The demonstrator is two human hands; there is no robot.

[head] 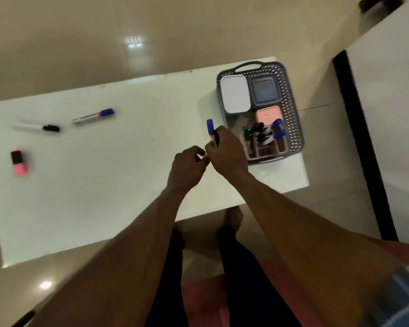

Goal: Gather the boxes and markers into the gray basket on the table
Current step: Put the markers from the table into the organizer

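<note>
The right hand gripped a blue-capped marker; the left hand seemingly pinched its tail. Releasing early would drop it short of the basket at two o'clock.

White table on glossy beige tiled floor; light reflections far and near-left; white furniture right.

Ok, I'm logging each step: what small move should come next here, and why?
Probably carry the blue-capped marker, gripped in the right hand, right into the gray basket beside it. The organizer there already holds markers, and the left hand only touches its tail.
</note>
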